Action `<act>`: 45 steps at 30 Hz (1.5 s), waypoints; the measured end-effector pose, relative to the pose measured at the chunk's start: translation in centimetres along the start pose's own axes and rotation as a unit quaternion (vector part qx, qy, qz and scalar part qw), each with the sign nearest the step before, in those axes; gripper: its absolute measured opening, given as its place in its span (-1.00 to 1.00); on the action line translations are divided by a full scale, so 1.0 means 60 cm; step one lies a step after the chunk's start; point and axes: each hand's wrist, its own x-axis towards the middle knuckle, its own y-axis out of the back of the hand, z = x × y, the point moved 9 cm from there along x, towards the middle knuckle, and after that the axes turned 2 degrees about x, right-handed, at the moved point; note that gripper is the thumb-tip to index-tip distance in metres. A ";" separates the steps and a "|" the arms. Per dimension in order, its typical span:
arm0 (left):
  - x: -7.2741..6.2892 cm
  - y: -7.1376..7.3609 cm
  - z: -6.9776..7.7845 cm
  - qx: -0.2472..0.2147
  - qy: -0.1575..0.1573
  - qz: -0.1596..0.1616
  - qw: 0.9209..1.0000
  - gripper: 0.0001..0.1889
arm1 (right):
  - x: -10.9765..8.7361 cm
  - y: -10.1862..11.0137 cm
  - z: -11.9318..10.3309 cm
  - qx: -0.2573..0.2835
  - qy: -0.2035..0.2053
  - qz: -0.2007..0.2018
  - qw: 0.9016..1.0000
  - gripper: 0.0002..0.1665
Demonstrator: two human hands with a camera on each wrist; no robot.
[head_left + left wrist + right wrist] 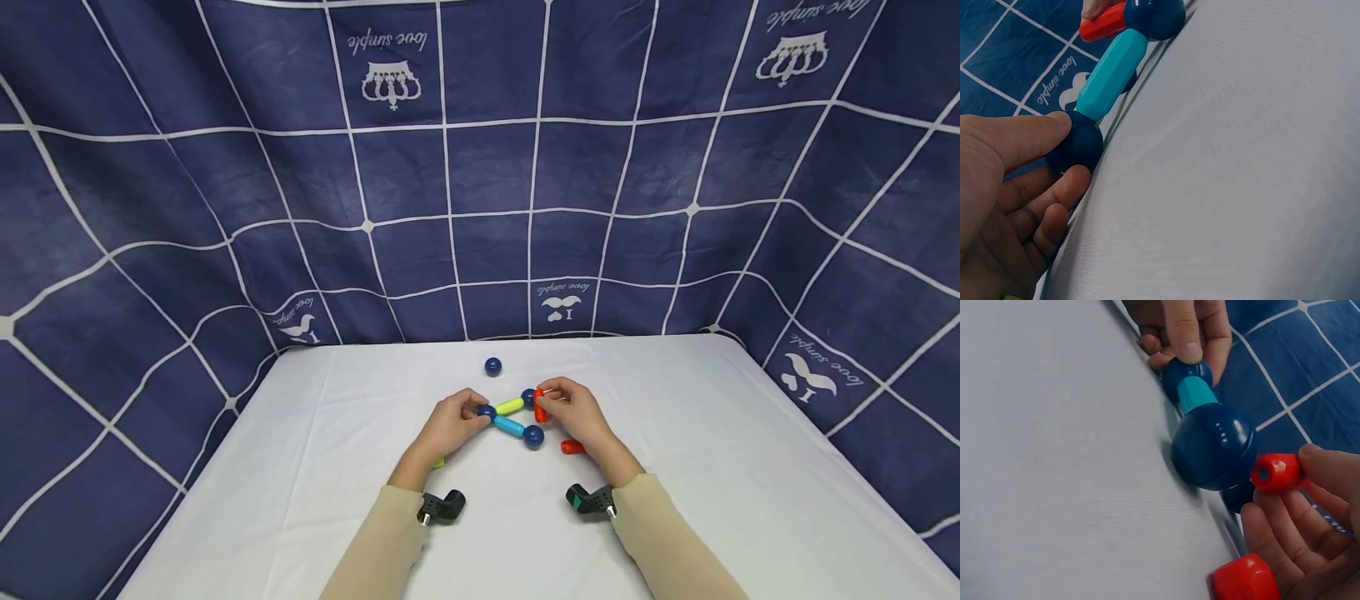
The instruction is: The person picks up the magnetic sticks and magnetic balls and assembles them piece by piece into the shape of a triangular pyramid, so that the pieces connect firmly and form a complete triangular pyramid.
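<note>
My left hand (447, 427) pinches a dark blue ball (1077, 142) between thumb and fingers. From that ball spread a light blue magnetic rod (510, 426) and a yellow-green rod (510, 407). Another dark blue ball (1215, 446) caps the near end of the light blue rod; a further ball (528, 397) sits at the yellow-green rod's far end. My right hand (576, 412) pinches a red rod (1277, 473) close to these balls. In the right wrist view one end of the red rod faces the camera; whether it touches a ball I cannot tell.
A loose dark blue ball (492, 367) lies farther back on the white tablecloth (360, 417). Another red rod (572, 447) rests by my right wrist, partly covered. A yellow-green piece (438, 463) peeks out beside my left wrist. Blue checked cloth (487, 167) hangs behind the table.
</note>
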 end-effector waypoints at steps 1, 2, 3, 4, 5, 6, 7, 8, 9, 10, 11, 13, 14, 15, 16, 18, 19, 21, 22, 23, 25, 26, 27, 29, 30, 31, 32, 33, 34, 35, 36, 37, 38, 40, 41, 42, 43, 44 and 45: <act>0.000 0.000 0.001 0.003 -0.002 0.000 1.000 -0.77 | 0.000 -0.002 0.001 0.006 0.002 0.000 1.000 -0.69; -0.001 0.001 0.001 0.006 -0.004 0.000 1.000 -0.77 | -0.001 -0.004 0.000 0.009 0.007 -0.001 1.000 -0.68; -0.001 0.001 0.002 0.010 -0.004 0.001 1.000 -0.76 | -0.001 -0.007 0.000 0.010 0.013 -0.004 1.000 -0.67; -0.001 0.002 0.002 0.014 -0.005 0.002 1.000 -0.76 | -0.002 -0.009 -0.001 0.012 0.016 -0.007 1.000 -0.67; -0.001 0.002 0.002 0.017 -0.005 0.002 1.000 -0.76 | -0.003 -0.012 -0.002 0.013 0.019 -0.009 1.000 -0.67; -0.001 0.002 0.002 0.019 -0.006 0.003 1.000 -0.76 | -0.003 -0.014 -0.002 0.013 0.020 -0.010 1.000 -0.68; -0.001 0.003 0.003 0.020 -0.008 0.003 1.000 -0.76 | -0.004 -0.014 -0.002 0.008 0.023 -0.009 1.000 -0.69; 0.000 0.003 0.003 0.019 -0.007 0.003 1.000 -0.76 | -0.004 -0.015 -0.003 0.002 0.026 -0.008 1.000 -0.70; 0.001 0.003 0.003 0.018 -0.007 0.003 1.000 -0.76 | -0.005 -0.016 -0.004 -0.005 0.028 -0.005 1.000 -0.71; 0.001 0.003 0.003 0.018 -0.008 0.003 1.000 -0.75 | -0.005 -0.016 -0.004 -0.011 0.029 -0.003 1.000 -0.73; 0.002 0.003 0.003 0.018 -0.010 0.003 1.000 -0.75 | -0.006 -0.017 -0.005 -0.020 0.033 -0.002 0.999 -0.73; 0.003 0.003 0.004 0.018 -0.012 0.003 1.000 -0.75 | -0.006 -0.018 -0.006 -0.034 0.038 0.001 0.999 -0.74; 0.003 0.003 0.003 0.017 -0.009 0.003 1.000 -0.75 | -0.006 -0.018 -0.006 -0.037 0.039 0.002 0.999 -0.75; 0.003 0.003 0.003 0.017 -0.008 0.003 1.000 -0.76 | -0.006 -0.018 -0.005 -0.038 0.038 0.003 0.999 -0.75; 0.002 0.003 0.003 0.016 -0.008 0.003 1.000 -0.76 | -0.007 -0.018 -0.005 -0.034 0.036 0.004 0.999 -0.74; 0.001 0.003 0.003 0.012 -0.007 0.003 1.000 -0.76 | -0.007 -0.017 -0.002 -0.023 0.028 0.005 0.999 -0.73; 0.001 0.004 0.003 0.011 -0.007 0.003 1.000 -0.76 | -0.006 -0.017 -0.001 -0.017 0.026 0.005 1.000 -0.73; 0.000 0.004 0.003 0.007 -0.006 0.003 1.000 -0.76 | -0.006 -0.018 0.001 -0.007 0.022 0.003 1.000 -0.72; -0.001 0.004 0.003 0.005 -0.006 0.003 1.000 -0.77 | -0.006 -0.017 0.002 -0.004 0.020 0.001 1.000 -0.71; -0.001 0.004 0.003 0.006 -0.006 0.003 1.000 -0.77 | -0.006 -0.018 0.003 -0.002 0.019 0.000 1.000 -0.72; 0.000 0.002 0.000 0.005 -0.001 0.002 1.000 -0.77 | -0.006 -0.017 0.004 -0.004 0.020 0.000 1.000 -0.73; 0.001 0.002 -0.001 0.004 0.001 0.002 1.000 -0.77 | -0.006 -0.017 0.003 -0.010 0.022 0.001 1.000 -0.72; 0.001 0.001 -0.002 0.004 0.003 0.001 1.000 -0.77 | -0.007 -0.016 0.003 -0.019 0.023 0.004 1.000 -0.73; 0.002 0.000 -0.002 0.005 0.002 0.001 1.000 -0.76 | -0.008 -0.015 0.000 -0.040 0.029 0.009 0.999 -0.73; 0.002 0.000 -0.002 0.004 0.004 0.000 1.000 -0.76 | -0.009 -0.014 -0.001 -0.053 0.034 0.013 0.998 -0.73; 0.002 -0.001 -0.002 0.005 0.005 0.000 1.000 -0.76 | -0.010 -0.014 -0.003 -0.068 0.038 0.016 0.997 -0.73; 0.002 -0.001 -0.002 0.006 0.002 -0.001 1.000 -0.75 | -0.011 -0.013 -0.004 -0.080 0.041 0.019 0.996 -0.73; 0.001 -0.001 -0.002 0.007 0.003 -0.001 1.000 -0.75 | -0.012 -0.013 -0.004 -0.091 0.041 0.022 0.995 -0.73; 0.001 -0.001 -0.002 0.006 0.004 -0.001 1.000 -0.75 | -0.013 -0.013 -0.005 -0.100 0.043 0.025 0.994 -0.74; 0.001 -0.002 -0.003 0.005 0.008 -0.002 1.000 -0.76 | -0.014 -0.013 -0.006 -0.110 0.046 0.027 0.993 -0.74; 0.001 -0.002 -0.003 0.006 0.009 -0.002 1.000 -0.76 | -0.015 -0.012 -0.007 -0.117 0.048 0.030 0.991 -0.75; 0.001 -0.003 -0.003 0.006 0.008 -0.003 1.000 -0.76 | -0.016 -0.012 -0.008 -0.125 0.049 0.032 0.990 -0.76; 0.001 -0.003 -0.003 0.007 0.008 -0.003 1.000 -0.76 | -0.016 -0.012 -0.009 -0.131 0.051 0.035 0.989 -0.76; 0.002 -0.004 -0.003 0.007 0.009 -0.003 1.000 -0.77 | -0.017 -0.013 -0.011 -0.145 0.058 0.038 0.987 -0.76; 0.002 -0.004 -0.003 0.008 0.008 -0.003 1.000 -0.77 | -0.018 -0.013 -0.012 -0.151 0.062 0.039 0.986 -0.76; 0.002 -0.004 -0.003 0.009 0.006 -0.003 1.000 -0.77 | -0.018 -0.014 -0.012 -0.154 0.064 0.039 0.985 -0.76; 0.003 -0.004 -0.003 0.009 0.006 -0.003 1.000 -0.77 | -0.018 -0.014 -0.012 -0.157 0.066 0.039 0.985 -0.76; 0.003 -0.004 -0.003 0.008 0.006 -0.003 1.000 -0.77 | -0.018 -0.015 -0.012 -0.158 0.067 0.040 0.984 -0.75; 0.002 -0.004 -0.003 0.008 0.006 -0.002 1.000 -0.76 | -0.018 -0.015 -0.012 -0.158 0.068 0.040 0.984 -0.75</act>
